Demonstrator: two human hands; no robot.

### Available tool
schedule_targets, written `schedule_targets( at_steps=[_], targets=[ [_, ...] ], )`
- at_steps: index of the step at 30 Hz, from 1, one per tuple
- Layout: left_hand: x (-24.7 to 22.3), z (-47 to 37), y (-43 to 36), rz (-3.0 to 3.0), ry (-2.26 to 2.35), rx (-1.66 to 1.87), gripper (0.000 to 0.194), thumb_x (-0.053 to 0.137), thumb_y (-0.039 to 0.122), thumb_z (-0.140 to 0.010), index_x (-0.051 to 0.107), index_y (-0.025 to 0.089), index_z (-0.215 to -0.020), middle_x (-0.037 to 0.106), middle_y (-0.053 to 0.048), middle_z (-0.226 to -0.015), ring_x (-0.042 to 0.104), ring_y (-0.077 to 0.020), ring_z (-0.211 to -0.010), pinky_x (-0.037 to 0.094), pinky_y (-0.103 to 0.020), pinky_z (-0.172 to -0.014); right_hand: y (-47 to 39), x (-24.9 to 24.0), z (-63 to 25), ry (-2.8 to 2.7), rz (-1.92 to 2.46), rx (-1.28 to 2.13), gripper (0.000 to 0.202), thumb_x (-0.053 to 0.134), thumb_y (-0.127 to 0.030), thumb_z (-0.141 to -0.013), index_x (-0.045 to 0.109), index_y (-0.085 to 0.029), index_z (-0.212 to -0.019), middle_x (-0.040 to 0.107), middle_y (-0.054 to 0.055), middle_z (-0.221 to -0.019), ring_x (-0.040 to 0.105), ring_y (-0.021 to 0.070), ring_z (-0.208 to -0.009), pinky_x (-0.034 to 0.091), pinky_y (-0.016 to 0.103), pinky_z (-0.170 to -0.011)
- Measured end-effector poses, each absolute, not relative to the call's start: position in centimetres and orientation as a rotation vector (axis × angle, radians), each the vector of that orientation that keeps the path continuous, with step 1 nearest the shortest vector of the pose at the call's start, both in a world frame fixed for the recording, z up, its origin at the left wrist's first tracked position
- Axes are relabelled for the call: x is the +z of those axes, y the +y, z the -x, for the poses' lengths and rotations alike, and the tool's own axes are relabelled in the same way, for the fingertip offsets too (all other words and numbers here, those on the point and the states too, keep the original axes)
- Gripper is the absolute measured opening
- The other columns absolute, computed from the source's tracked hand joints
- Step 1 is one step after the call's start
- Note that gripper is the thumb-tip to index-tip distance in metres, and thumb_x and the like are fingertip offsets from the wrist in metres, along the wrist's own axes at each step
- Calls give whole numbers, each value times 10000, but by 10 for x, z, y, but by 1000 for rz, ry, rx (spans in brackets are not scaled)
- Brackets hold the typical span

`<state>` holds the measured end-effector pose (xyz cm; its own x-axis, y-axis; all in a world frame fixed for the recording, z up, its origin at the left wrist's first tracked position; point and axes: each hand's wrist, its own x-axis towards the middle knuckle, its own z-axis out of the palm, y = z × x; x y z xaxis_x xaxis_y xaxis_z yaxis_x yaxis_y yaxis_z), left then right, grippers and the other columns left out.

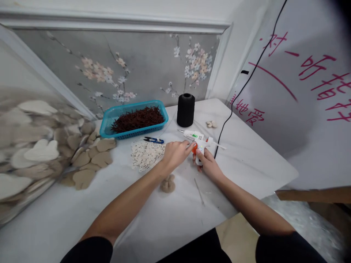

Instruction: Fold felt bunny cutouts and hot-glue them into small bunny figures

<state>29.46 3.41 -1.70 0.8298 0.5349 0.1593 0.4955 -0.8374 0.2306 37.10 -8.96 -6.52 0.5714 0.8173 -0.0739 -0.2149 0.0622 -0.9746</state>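
A white hot glue gun (201, 138) with an orange trigger lies in front of me, its metal nozzle pointing left and a glue stick jutting from its back. My right hand (210, 165) is closed around the handle. My left hand (176, 155) is closed at the front of the gun, fingers against its body near the trigger; its lower fingers are hidden. Just below my left wrist sits a small brown plush piece (168, 183). A pile of small off-white pieces (145, 156) lies left of my left hand, with blue-handled thread snips (154, 140) behind it.
A blue basket (109, 128) of dark red-brown strands stands at the back, beside a black thread cone (185, 110). Brown fabric pieces (93, 159) and a clear bag (30, 197) fill the left. A black cord (229, 117) hangs at right. A thin stick (199, 191) lies in front.
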Motion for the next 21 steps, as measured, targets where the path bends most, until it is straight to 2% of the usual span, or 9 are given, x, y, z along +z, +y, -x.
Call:
schedule_targets(
  at_steps=[7,11,15,21],
  targets=[
    [-23,-297,39,-2860,798,312,473,341,528,-877,681,231,-1019,696,-110,-807,632,-196,-743,277,-253,-634,-89,-71,-372,-625,1277,863,416,507,-576,-839,439,-185,-963,502,4,-781,500,106,-587,371,164,-327],
    [-27,-299,37,-2857,876,301,486,344,517,-871,698,198,-965,689,-133,-786,633,-216,-732,315,-260,-646,-88,-71,-370,-590,1261,879,431,521,-589,-822,438,-186,-950,492,-4,-772,491,99,-574,349,162,-320],
    [-30,-302,33,-2841,952,308,483,324,515,-864,703,220,-913,686,-128,-772,646,-251,-732,345,-281,-642,-86,-72,-369,-546,1231,896,441,548,-585,-808,436,-184,-953,489,-8,-760,486,95,-568,324,151,-310],
    [-30,-306,25,-2806,998,265,446,329,451,-861,699,205,-824,690,-107,-760,654,-243,-716,383,-280,-636,-84,-74,-369,-468,1215,878,435,562,-589,-796,449,-178,-883,496,-21,-700,445,76,-479,265,152,-284]
  ],
)
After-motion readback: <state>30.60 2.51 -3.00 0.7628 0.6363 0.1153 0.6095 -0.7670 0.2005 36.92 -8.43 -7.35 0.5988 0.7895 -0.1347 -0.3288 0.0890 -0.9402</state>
